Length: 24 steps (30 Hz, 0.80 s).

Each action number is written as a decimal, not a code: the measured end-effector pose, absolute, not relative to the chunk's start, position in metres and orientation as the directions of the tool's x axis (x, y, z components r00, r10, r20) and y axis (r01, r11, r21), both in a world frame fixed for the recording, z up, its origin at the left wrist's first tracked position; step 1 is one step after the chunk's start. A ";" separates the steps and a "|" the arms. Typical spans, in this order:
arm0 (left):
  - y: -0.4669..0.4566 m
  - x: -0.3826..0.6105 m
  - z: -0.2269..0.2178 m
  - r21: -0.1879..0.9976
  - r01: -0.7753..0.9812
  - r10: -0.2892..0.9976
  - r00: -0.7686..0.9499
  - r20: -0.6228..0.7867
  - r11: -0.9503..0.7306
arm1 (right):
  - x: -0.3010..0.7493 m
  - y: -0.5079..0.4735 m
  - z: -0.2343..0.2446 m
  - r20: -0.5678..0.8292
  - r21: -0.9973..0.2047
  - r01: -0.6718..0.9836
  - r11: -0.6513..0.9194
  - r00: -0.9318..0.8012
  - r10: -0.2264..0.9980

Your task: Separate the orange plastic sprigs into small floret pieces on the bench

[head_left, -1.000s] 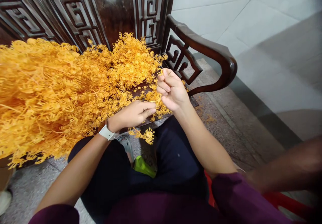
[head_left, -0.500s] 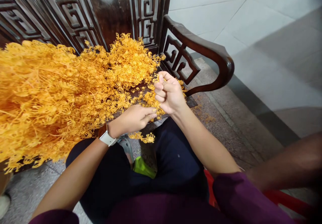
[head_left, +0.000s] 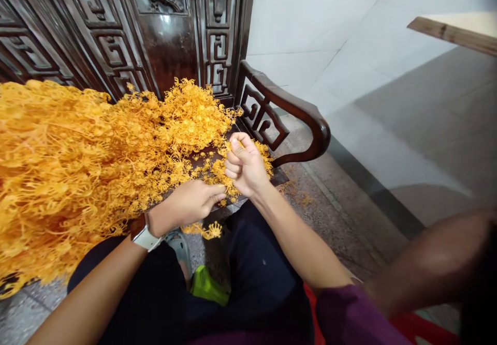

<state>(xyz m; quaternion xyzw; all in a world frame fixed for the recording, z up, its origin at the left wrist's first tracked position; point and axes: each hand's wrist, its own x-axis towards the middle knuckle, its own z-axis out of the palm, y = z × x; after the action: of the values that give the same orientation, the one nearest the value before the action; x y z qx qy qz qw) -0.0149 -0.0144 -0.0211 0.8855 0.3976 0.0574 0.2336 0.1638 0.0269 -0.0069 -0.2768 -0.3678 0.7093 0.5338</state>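
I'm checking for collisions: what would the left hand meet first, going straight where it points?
Probably the lower part of the right hand; depth is unclear, so the left hand might miss it.

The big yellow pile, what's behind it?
The dark carved bench back rises behind the yellow pile. The pile covers much of its lower part, so I can't see that.

This is probably a home: a carved wooden settle [head_left: 171,50] beyond the fingers [head_left: 233,168], a tiled wall [head_left: 295,29] to their right.
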 end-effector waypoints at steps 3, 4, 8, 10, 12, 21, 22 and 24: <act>-0.014 -0.017 -0.021 0.429 0.700 0.753 0.655 -0.067 -0.571 | 0.162 0.029 -0.008 -0.023 -0.795 -0.578 -0.183 -0.273 0.962; -0.014 -0.018 -0.021 0.425 0.708 0.762 0.645 -0.061 -0.564 | 0.162 0.030 -0.008 -0.029 -0.783 -0.590 -0.200 -0.285 0.958; -0.011 -0.021 -0.022 0.411 0.746 0.804 0.592 -0.050 -0.524 | 0.164 0.032 -0.010 -0.030 -0.742 -0.628 -0.236 -0.321 0.947; -0.009 -0.024 -0.022 0.386 0.786 0.836 0.545 -0.064 -0.483 | 0.167 0.033 -0.010 -0.014 -0.744 -0.626 -0.233 -0.333 0.943; -0.007 -0.027 -0.019 0.369 0.821 0.862 0.498 -0.090 -0.436 | 0.169 0.033 -0.010 0.002 -0.754 -0.613 -0.236 -0.362 0.932; -0.004 -0.038 -0.002 0.354 0.861 0.891 0.434 -0.135 -0.366 | 0.166 0.029 -0.008 0.085 -0.740 -0.644 -0.194 -0.375 0.923; -0.005 -0.037 -0.002 0.349 0.856 0.884 0.448 -0.135 -0.381 | 0.165 0.027 -0.007 0.090 -0.758 -0.625 -0.185 -0.380 0.920; -0.006 -0.035 -0.003 0.340 0.845 0.866 0.480 -0.138 -0.414 | 0.161 0.025 -0.007 0.082 -0.788 -0.588 -0.183 -0.394 0.915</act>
<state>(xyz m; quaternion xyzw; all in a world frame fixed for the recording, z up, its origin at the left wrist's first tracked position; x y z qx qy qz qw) -0.0353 -0.0059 -0.0031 0.8403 0.5091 0.0295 0.1842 0.1612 0.0248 -0.0066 -0.2111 -0.3876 0.7396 0.5082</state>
